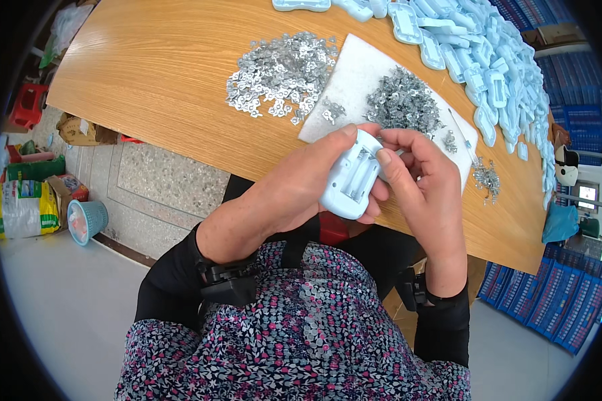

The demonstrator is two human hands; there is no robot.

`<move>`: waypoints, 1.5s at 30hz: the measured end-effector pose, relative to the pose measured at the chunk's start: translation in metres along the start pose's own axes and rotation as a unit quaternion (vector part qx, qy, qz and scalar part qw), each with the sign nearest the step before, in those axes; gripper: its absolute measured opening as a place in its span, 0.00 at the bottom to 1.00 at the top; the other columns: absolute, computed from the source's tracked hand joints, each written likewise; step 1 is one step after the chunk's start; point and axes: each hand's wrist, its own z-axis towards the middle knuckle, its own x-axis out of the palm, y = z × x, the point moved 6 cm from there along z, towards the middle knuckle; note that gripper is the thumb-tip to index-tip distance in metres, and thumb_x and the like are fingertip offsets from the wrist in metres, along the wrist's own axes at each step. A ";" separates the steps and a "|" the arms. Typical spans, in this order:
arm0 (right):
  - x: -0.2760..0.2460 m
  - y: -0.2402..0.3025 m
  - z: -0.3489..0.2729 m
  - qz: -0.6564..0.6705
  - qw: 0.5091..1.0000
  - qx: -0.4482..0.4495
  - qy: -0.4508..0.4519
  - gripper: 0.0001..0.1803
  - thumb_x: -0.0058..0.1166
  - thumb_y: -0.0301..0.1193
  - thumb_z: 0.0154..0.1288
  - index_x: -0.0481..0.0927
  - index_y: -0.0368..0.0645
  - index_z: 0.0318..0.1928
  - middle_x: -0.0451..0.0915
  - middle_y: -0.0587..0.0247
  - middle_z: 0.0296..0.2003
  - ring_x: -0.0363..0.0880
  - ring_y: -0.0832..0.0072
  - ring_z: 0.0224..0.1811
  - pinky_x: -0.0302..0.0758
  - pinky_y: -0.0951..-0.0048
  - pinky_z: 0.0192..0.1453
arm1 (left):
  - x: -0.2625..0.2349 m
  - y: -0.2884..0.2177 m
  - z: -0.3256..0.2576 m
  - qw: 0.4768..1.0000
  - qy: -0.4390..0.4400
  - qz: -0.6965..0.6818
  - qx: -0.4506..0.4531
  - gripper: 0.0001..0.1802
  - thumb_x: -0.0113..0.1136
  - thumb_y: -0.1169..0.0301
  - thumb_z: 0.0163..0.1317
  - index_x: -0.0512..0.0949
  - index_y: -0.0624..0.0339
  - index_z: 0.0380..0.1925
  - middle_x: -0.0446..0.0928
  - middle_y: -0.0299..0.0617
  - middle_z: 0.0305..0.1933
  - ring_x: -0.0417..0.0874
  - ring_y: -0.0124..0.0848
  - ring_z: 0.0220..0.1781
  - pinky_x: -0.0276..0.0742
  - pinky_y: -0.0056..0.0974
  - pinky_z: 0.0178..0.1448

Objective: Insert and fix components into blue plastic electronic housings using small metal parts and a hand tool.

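You hold a pale blue plastic housing (351, 177) over the near edge of a wooden table (160, 67). Your left hand (284, 194) cups it from below, thumb pressed on its upper edge and fingers closed around its back. Your right hand (421, 180) rests on its right side, thumb and forefinger pinched together at the top of its open ribbed compartment; whether a small metal piece sits between them cannot be told.

Just beyond your fingertips lies a white mat (361, 73) carrying a heap of small springy metal contacts (403, 100). Further left of your left thumb, a spread of flat silver stampings (281, 73) lies on the bare wood. Past your right hand, a long bank of matching blue housings (495, 73) runs along the far edge.

Judging by this, the fitting of this housing looks underway, not finished. Both metal heaps are large, so much seems left.
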 end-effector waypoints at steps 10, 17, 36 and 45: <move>0.010 -0.031 -0.008 0.229 0.961 0.131 0.078 0.12 0.57 0.29 0.72 0.79 0.35 0.52 0.82 0.67 0.43 0.78 0.82 0.46 0.74 0.76 0.53 | -0.003 -0.016 -0.008 0.934 -0.070 0.338 0.096 0.24 0.50 0.70 0.75 0.66 0.60 0.69 0.81 0.43 0.42 0.85 0.27 0.39 0.79 0.28 0.43; 0.011 -0.030 -0.010 0.238 0.963 0.116 0.051 0.12 0.52 0.28 0.75 0.79 0.34 0.52 0.82 0.67 0.41 0.77 0.82 0.44 0.75 0.76 0.51 | 0.009 -0.024 -0.011 0.748 -0.087 0.592 0.289 0.26 0.51 0.71 0.73 0.67 0.62 0.70 0.80 0.44 0.49 0.80 0.26 0.43 0.76 0.31 0.48; -0.001 -0.044 -0.013 0.289 0.953 0.077 0.043 0.10 0.62 0.26 0.65 0.87 0.34 0.43 0.86 0.62 0.37 0.82 0.78 0.41 0.76 0.74 0.48 | 0.013 0.014 -0.003 0.984 0.118 -0.095 -0.094 0.26 0.38 0.53 0.79 0.66 0.65 0.61 0.74 0.49 0.46 0.67 0.20 0.22 0.58 0.25 0.18; -0.010 -0.052 -0.028 0.319 0.944 0.081 0.023 0.12 0.62 0.29 0.66 0.86 0.32 0.43 0.85 0.62 0.38 0.81 0.78 0.38 0.77 0.73 0.44 | 0.027 0.024 0.007 0.970 0.162 -0.142 -0.116 0.24 0.36 0.55 0.81 0.67 0.61 0.62 0.76 0.45 0.44 0.72 0.21 0.24 0.60 0.27 0.20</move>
